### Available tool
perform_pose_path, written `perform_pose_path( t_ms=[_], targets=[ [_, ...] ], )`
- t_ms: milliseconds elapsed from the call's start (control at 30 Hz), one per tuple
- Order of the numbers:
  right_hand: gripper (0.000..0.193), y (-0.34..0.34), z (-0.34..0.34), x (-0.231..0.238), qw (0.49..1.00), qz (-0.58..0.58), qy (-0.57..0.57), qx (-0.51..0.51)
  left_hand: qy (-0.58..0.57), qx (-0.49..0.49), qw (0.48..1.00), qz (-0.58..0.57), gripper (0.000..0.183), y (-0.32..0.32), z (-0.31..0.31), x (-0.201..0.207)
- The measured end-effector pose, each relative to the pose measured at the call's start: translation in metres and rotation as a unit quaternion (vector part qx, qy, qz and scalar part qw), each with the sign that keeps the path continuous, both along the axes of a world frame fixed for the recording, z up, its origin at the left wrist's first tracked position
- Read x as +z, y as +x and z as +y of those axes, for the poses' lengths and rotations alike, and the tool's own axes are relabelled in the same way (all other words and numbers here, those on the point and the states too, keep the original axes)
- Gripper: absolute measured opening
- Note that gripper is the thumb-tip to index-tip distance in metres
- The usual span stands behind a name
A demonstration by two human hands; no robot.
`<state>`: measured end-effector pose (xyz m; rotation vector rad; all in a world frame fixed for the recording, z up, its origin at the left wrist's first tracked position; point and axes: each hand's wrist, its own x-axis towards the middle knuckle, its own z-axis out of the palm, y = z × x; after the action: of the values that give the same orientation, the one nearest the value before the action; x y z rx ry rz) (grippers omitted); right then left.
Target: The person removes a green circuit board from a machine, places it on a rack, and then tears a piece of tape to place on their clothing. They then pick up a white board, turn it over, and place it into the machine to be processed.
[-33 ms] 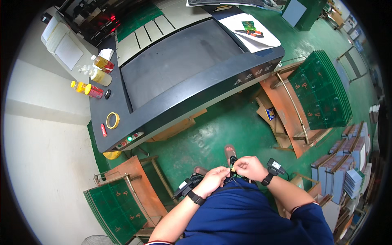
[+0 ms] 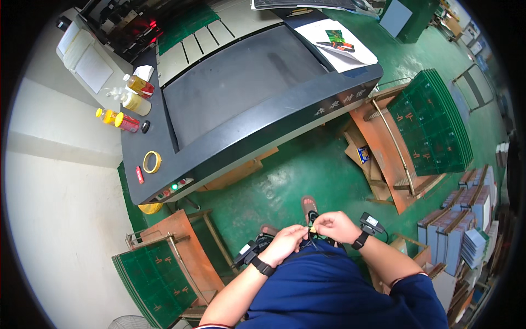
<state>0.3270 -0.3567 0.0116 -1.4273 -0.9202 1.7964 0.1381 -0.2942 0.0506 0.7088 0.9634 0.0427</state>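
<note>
In front of my waist both hands are brought together, fingertips nearly meeting. A small yellow piece (image 2: 313,229) shows between them, too small to make out its kind. My left hand (image 2: 287,242) pinches at its left side, fingers closed. From the right, my right hand (image 2: 336,226) grips it between thumb and forefinger, its other fingers curled. Dark cords or straps hang right by the fingertips, and I cannot tell whether they join the piece. Each wrist wears a black band with a small black box, one box (image 2: 245,253) at the left and another (image 2: 372,222) at the right.
A dark-topped machine (image 2: 235,131) stands ahead, with bottles (image 2: 136,103), a yellow tape roll (image 2: 152,162), a red lighter-like object (image 2: 139,175) and pliers (image 2: 341,47) on paper. Racks of green panels stand left (image 2: 159,279) and right (image 2: 430,126). Stacked boards (image 2: 455,225) sit at far right.
A little more of the small yellow piece shows between my fingertips. Both hands stay in nearly the same place, and the view has shifted very slightly.
</note>
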Motion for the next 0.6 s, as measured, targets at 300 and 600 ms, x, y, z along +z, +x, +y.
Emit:
perform_pose_path(
  t_ms=[300, 600],
  targets=[
    [0.009, 0.008, 0.007, 0.001, 0.989, -0.041, 0.144, -0.009, 0.148, -0.043, 0.987, 0.050, 0.029, 0.011, 0.009, 0.013],
    [0.025, 0.017, 0.014, 0.011, 0.998, -0.013, 0.054, 0.033, 0.031, -0.020, 0.999, 0.039, 0.024, 0.006, 0.012, 0.000]
  ],
)
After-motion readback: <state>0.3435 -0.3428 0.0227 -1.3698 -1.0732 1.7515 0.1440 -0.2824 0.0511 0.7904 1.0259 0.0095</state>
